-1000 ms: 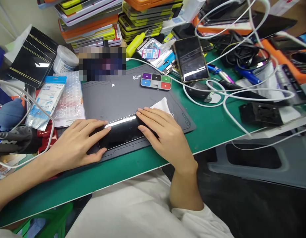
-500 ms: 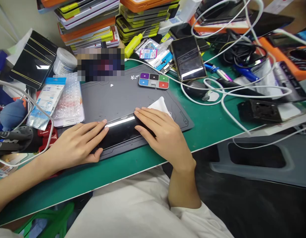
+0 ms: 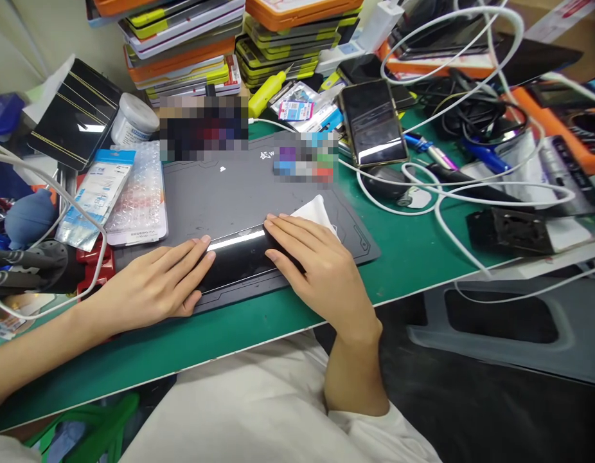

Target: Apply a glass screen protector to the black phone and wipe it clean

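A glossy black phone-shaped panel (image 3: 237, 258) lies on the dark grey mat (image 3: 196, 193), with a bright reflection along its far edge. My left hand (image 3: 165, 280) grips its left end, fingers on top and thumb at the near edge. Around the right end is my right hand (image 3: 317, 267), its fingers held together over the far corner and the thumb on the near side. Part of the panel is hidden under both hands. A white cloth or sheet (image 3: 317, 215) sticks out behind my right hand.
A dark phone (image 3: 373, 122) lies behind the mat at the right, near looping white cables (image 3: 464, 186). Stacked boxes (image 3: 182, 51) stand at the back. Bubble wrap (image 3: 141, 199) and a blue-white packet (image 3: 97, 193) lie left of the mat. A black block (image 3: 507, 231) sits near the right edge.
The whole view has shifted slightly, so the bench things appear a little further right. Both hands keep the same hold on the black panel.
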Demonstrator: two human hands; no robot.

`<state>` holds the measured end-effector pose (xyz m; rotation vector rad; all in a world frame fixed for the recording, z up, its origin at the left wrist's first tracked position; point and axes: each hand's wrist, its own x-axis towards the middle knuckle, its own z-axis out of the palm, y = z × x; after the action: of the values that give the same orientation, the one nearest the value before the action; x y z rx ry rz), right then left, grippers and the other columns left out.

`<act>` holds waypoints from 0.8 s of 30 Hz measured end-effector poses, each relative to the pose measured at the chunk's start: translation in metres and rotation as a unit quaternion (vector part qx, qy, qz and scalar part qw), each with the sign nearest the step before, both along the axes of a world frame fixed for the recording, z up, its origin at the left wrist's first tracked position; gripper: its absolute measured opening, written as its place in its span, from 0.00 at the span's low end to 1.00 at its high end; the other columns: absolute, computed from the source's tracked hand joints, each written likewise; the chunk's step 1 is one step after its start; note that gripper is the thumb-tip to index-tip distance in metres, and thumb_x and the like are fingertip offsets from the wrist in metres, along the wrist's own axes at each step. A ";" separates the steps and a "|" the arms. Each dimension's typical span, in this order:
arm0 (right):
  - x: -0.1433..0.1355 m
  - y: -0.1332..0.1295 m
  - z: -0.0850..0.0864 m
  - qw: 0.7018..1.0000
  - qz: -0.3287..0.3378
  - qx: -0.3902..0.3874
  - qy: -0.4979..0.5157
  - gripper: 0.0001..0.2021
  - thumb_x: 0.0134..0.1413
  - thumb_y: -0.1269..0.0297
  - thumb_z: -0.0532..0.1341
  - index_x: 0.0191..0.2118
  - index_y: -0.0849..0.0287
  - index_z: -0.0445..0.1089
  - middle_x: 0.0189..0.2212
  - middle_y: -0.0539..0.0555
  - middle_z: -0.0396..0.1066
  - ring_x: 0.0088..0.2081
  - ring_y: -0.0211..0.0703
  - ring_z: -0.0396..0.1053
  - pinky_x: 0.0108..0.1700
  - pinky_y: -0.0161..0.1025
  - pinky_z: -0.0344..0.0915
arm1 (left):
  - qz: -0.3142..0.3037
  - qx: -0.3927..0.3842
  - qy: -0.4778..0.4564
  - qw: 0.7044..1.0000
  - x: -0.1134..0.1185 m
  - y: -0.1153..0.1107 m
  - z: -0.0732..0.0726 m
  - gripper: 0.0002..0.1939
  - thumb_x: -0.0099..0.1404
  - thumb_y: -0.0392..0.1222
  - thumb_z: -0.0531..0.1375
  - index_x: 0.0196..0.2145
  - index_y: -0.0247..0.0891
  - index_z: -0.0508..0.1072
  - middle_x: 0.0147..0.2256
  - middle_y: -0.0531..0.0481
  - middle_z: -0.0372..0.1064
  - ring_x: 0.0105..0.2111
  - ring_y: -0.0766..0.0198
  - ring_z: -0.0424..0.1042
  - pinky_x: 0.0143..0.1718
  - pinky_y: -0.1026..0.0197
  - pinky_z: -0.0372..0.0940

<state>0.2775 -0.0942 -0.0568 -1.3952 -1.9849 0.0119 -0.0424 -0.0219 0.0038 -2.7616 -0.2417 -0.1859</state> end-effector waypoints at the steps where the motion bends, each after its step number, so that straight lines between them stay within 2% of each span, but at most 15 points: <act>1: 0.000 0.000 0.000 1.000 -0.001 0.002 0.000 0.19 0.84 0.63 0.63 0.72 0.56 0.78 0.68 0.59 0.83 0.70 0.59 0.81 0.75 0.59 0.78 | -0.001 -0.005 -0.001 1.000 0.000 0.000 0.000 0.27 0.81 0.36 0.59 0.70 0.17 0.73 0.69 0.22 0.77 0.66 0.40 0.82 0.60 0.46 0.82; 9: 0.000 -0.001 0.000 1.000 -0.006 -0.014 0.012 0.22 0.84 0.62 0.63 0.76 0.50 0.76 0.70 0.57 0.82 0.71 0.59 0.80 0.75 0.62 0.77 | -0.005 0.003 0.001 1.000 0.001 0.000 0.001 0.25 0.82 0.37 0.58 0.69 0.16 0.75 0.68 0.23 0.77 0.64 0.39 0.84 0.57 0.46 0.83; 12: 0.000 -0.001 0.000 1.000 -0.006 -0.017 0.011 0.22 0.84 0.62 0.63 0.75 0.51 0.76 0.70 0.58 0.82 0.71 0.60 0.80 0.75 0.62 0.77 | -0.005 -0.002 0.000 1.000 0.001 0.000 0.002 0.25 0.82 0.36 0.59 0.69 0.17 0.74 0.69 0.23 0.77 0.65 0.39 0.83 0.58 0.46 0.82; 18: 0.000 0.000 0.002 1.000 -0.002 -0.004 0.004 0.20 0.84 0.62 0.63 0.72 0.57 0.78 0.68 0.60 0.83 0.70 0.59 0.81 0.74 0.59 0.78 | 0.007 -0.018 -0.007 1.000 0.000 -0.001 0.003 0.27 0.83 0.37 0.59 0.74 0.23 0.73 0.70 0.27 0.77 0.67 0.42 0.82 0.62 0.47 0.81; 24: 0.000 0.000 0.003 1.000 -0.005 -0.024 0.012 0.21 0.85 0.60 0.62 0.74 0.51 0.77 0.69 0.57 0.82 0.71 0.59 0.80 0.75 0.62 0.78 | 0.007 -0.068 -0.028 0.997 0.000 0.001 0.001 0.36 0.81 0.36 0.62 0.81 0.23 0.64 0.71 0.25 0.75 0.67 0.39 0.82 0.64 0.46 0.81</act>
<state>0.2775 -0.0941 -0.0535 -1.4288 -1.9705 0.0712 -0.0426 -0.0210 0.0052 -2.8921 -0.2988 -0.2514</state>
